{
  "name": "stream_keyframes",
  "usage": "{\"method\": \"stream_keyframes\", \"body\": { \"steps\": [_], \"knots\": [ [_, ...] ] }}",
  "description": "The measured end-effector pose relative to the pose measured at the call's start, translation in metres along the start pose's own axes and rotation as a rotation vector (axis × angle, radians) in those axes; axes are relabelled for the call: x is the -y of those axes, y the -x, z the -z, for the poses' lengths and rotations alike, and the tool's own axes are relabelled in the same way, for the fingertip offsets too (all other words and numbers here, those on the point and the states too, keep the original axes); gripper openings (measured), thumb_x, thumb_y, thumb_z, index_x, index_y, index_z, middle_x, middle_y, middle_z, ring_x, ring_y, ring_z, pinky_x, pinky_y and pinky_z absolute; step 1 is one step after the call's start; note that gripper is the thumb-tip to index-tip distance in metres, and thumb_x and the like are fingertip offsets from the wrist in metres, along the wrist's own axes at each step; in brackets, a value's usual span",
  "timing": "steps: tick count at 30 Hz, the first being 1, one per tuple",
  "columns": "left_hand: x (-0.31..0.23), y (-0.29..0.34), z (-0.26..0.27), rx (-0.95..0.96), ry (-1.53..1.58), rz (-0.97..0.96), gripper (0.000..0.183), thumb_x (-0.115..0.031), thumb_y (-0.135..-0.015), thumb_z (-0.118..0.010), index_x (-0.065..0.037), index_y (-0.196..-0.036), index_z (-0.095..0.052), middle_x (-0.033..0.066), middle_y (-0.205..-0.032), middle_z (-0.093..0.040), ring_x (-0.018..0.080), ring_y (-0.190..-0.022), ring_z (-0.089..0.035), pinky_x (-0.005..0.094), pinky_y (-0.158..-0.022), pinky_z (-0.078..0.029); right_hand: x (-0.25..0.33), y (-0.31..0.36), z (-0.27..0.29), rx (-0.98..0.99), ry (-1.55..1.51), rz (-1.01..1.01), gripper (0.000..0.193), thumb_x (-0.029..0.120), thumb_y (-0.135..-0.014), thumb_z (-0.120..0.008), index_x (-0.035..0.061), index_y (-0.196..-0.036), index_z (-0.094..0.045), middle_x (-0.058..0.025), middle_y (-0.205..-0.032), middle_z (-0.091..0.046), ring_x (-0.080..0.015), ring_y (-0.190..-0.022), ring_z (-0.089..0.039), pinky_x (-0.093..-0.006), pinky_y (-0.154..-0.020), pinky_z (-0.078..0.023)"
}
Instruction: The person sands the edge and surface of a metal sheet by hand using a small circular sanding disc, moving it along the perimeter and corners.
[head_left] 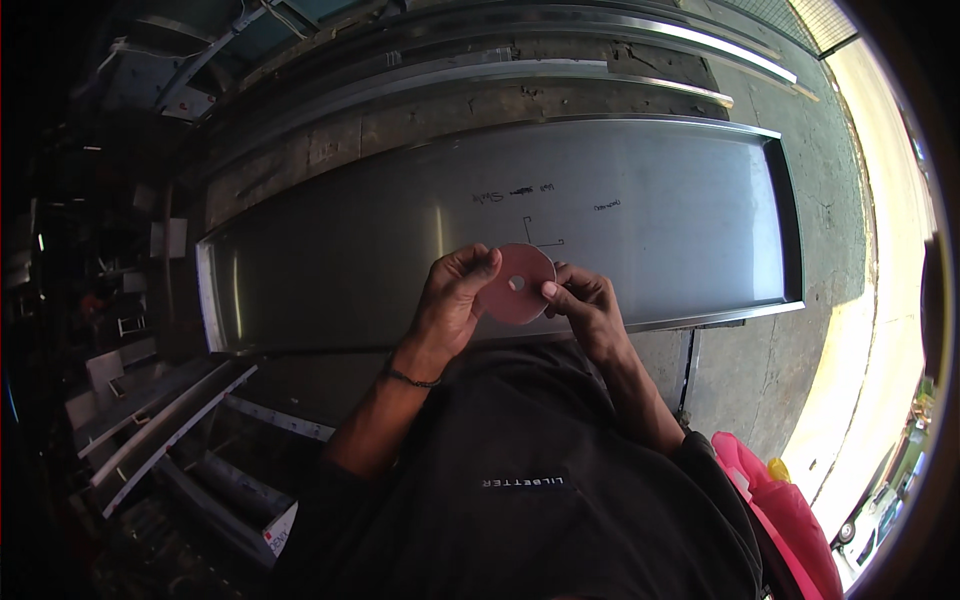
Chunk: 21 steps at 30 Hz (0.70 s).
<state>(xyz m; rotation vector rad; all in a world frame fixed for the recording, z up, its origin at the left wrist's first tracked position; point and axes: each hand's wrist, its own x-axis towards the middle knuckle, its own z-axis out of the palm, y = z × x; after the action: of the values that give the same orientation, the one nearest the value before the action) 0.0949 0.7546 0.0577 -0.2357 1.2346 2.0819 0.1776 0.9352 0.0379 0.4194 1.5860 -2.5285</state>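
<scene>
1. one reddish disc (pixel 520 306) with one round central hole was held up by two hands, in front of the near side of a long metal tray (pixel 690 220).
2. the left grip (pixel 453 300) pinched its left edge, thumb in front; the fingers behind were hidden.
3. the right grip (pixel 592 308) pinched its right edge, thumb in front; the fingertips behind could not be made out.
4. the dark shirt (pixel 450 450) hid part of the tray's near rim.
5. one dark wristband (pixel 412 380) circled the left wrist.
6. several metal strips (pixel 660 87) lay beyond the tray, their left ends lost in shade.
7. a pink item (pixel 790 515), partly covered, showed at lower right; metal pieces (pixel 190 428) at lower left faded into darkness.
</scene>
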Motion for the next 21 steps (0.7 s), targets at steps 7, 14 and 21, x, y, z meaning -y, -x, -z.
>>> {"method": "stream_keyframes", "body": {
  "steps": [7,14,21],
  "knots": [
    [0.012,-0.001,0.0,-0.002,-0.124,-0.103,0.023,-0.03,-0.093,-0.075,-0.011,-0.088,-0.064,-0.0029,-0.083,-0.065,0.0045,-0.076,-0.06,0.023,-0.071,-0.051,-0.009,-0.007,0.005,-0.064,0.085,-0.044,0.028,0.026,-0.096,-0.07,0.0055,-0.078,-0.064,0.0014,-0.071,-0.059,-0.0069,-0.07,-0.052,-0.0248,-0.069,-0.04],
    [0.017,-0.011,0.01,-0.062,-0.287,-0.102,0.029,-0.035,-0.096,-0.07,-0.01,-0.085,-0.062,-0.0029,-0.08,-0.063,0.0053,-0.074,-0.059,0.0241,-0.069,-0.051,-0.019,-0.005,0.01,-0.077,0.112,-0.102,0.025,0.028,-0.095,-0.071,0.0059,-0.083,-0.067,0.0012,-0.071,-0.061,-0.0058,-0.069,-0.05,-0.0244,-0.066,-0.038],
    [0.017,-0.017,0.01,-0.045,-0.332,0.0,0.029,-0.034,-0.097,-0.069,-0.009,-0.084,-0.063,-0.0014,-0.079,-0.064,0.0065,-0.075,-0.061,0.0254,-0.071,-0.054,-0.021,-0.001,0.017,-0.088,0.149,-0.139,0.022,0.027,-0.092,-0.073,0.0054,-0.09,-0.069,0.0007,-0.071,-0.062,-0.0057,-0.067,-0.048,-0.0236,-0.063,-0.034]
  ]
}}
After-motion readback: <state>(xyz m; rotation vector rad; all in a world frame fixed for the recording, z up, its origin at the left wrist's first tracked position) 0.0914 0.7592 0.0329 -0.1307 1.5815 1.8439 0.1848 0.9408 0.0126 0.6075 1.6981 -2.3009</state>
